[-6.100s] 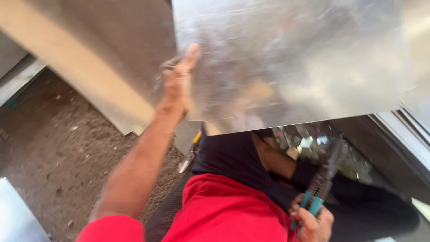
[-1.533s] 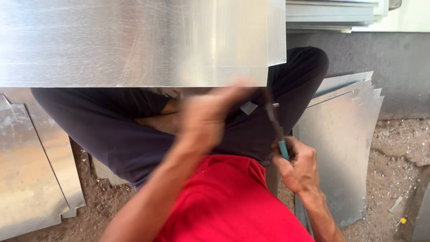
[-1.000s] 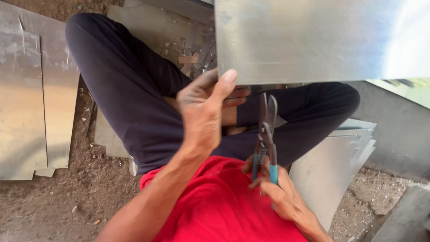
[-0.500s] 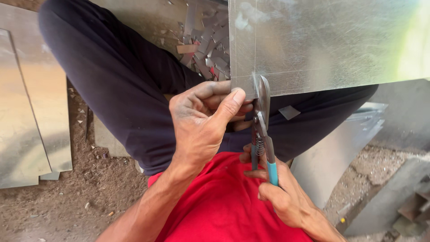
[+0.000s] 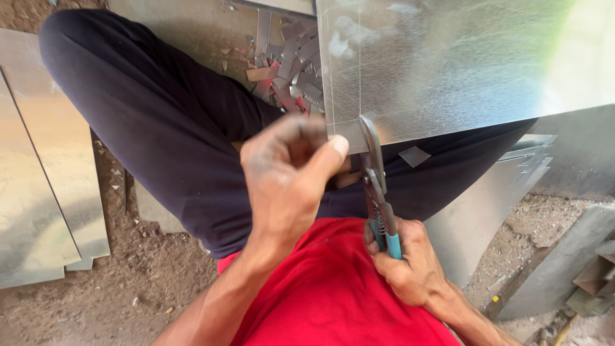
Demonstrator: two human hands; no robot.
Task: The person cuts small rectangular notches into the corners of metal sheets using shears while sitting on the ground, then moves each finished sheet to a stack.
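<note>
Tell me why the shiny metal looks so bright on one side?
Head view: sunlight glares off the sheet, washing out its upper right corner; the left hand gripping its corner looks soft with blur; the snips in the right hand and the scraps show sharper.

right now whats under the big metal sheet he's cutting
Under the metal sheet lie the person's dark trouser legs, a pile of metal offcuts at its left edge and one small scrap. The sheet hides whatever lies farther beneath it.
</note>
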